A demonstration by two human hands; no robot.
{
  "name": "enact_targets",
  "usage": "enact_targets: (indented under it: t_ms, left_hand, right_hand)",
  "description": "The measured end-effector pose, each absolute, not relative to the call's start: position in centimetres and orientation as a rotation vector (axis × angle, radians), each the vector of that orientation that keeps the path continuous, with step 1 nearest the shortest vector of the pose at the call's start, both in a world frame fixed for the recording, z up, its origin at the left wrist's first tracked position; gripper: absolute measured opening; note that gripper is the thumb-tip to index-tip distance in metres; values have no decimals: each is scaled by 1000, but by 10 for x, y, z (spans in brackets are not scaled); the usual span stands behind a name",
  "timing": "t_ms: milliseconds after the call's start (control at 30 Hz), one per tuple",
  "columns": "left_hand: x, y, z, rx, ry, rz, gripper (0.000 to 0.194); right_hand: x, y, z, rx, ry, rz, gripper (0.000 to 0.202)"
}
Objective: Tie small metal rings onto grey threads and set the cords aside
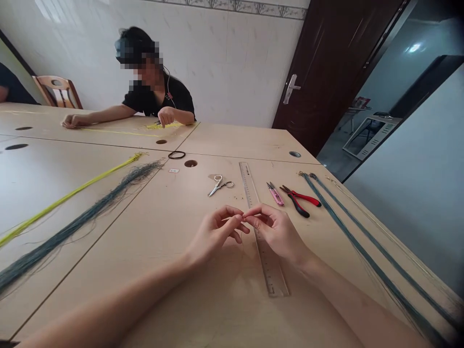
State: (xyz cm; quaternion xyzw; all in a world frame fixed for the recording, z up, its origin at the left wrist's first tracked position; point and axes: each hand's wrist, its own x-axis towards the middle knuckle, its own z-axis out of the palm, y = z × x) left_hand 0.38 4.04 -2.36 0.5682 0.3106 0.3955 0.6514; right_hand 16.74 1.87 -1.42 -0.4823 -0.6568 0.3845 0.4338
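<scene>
the left hand (215, 229) and right hand (281, 232) meet at the fingertips, above the ruler (251, 186). each grip is pinched, thumb to forefinger; whatever sits between is too fine to tell. the ruler lies on the surface (203, 309), partly hidden by the right hand. scissors (215, 187) lie left of it; snips (276, 195) and pliers (293, 194) lie to its right.

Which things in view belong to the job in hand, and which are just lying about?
Probably the job's: left hand, right hand, clear ruler beneath, teal strands, scissors, pink snips, pliers.

Apparently just lying about: black band, small white card.
</scene>
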Motion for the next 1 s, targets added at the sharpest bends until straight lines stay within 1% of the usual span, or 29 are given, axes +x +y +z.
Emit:
enact_targets:
  t_ms: [200, 467, 567, 667, 1000]
  left_hand:
    - [0, 34, -24, 1404, 748, 862, 22]
    - [-1, 32, -20, 1583, 757, 948, 19]
    - [-2, 32, -19, 1565, 731, 986, 16]
    - [-3, 32, -18, 1540, 723, 999, 14]
    - [-3, 31, -17, 1518, 709, 932, 15]
  right_hand:
    - [170, 11, -7, -1184, -1716, 889, 13]
    - [167, 5, -1, -1196, -1681, 993, 12]
    - [167, 4, 0, -1152, -1650, 1049, 14]
    - [168, 5, 2, -1172, -1606, 1035, 18]
    - [166, 2, 2, -1197, -1687, 1030, 14]
